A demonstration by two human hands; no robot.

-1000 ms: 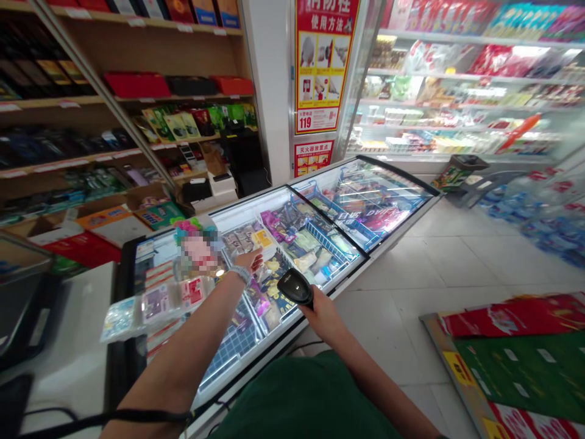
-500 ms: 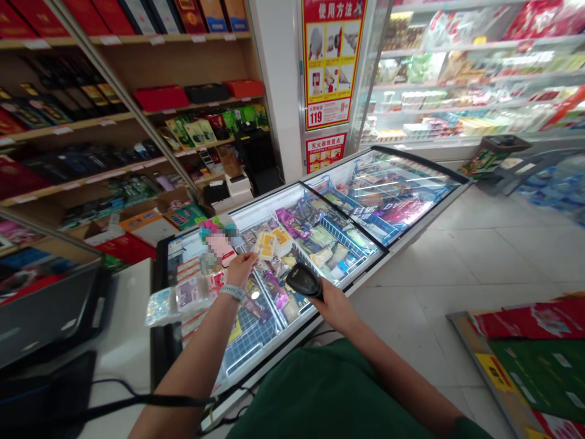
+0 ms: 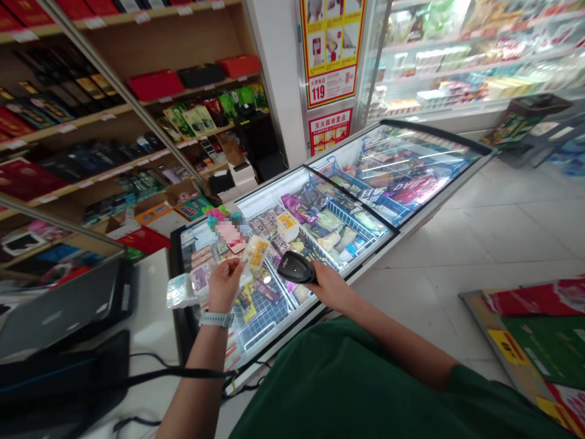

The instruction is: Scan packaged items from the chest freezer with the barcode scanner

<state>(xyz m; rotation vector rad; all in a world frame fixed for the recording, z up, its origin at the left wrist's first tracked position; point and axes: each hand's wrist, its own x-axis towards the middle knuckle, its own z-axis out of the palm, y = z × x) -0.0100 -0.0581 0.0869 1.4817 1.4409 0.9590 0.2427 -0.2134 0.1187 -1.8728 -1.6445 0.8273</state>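
Dark flat device [image 3: 59, 308], far left: lies on the pale worktop [image 3: 158, 305].

Blue-and-white packet [image 3: 179, 291]: overlaps the left end of the glass-topped freezer [image 3: 351, 198].

Purple-and-white packet [image 3: 200, 277]: lies just right of the last, on the freezer.

Left hand [image 3: 227, 283], pale watch [image 3: 217, 318] at the wrist: pinches one packet by its near edge, thumb against fingertips. Differs from one second ago, when reaching at the stack; now drawn back leftwards.

Yellow-and-clear packet [image 3: 256, 251], single: held tilted above the freezer, between left hand and scanner. Just beside the stack half a second ago; now well separated from it, with printed face turned upward. Judged significance: singled out and within easy range of the scanner, hence the main change in the work.

Stack of like packets [image 3: 287, 225], yellow face on top: rests behind and to the right of the held packet. Touched by neither hand now.

Scanner [image 3: 295, 267], black: head toward the left, near the held packet, apparently not touching. Beam or reading: cannot be told.

Right hand [image 3: 331, 286]: wrapped around the scanner grip, some fingers hidden underneath. Grip unchanged across the last second; apparently kept ready while the left hand handles the packet.
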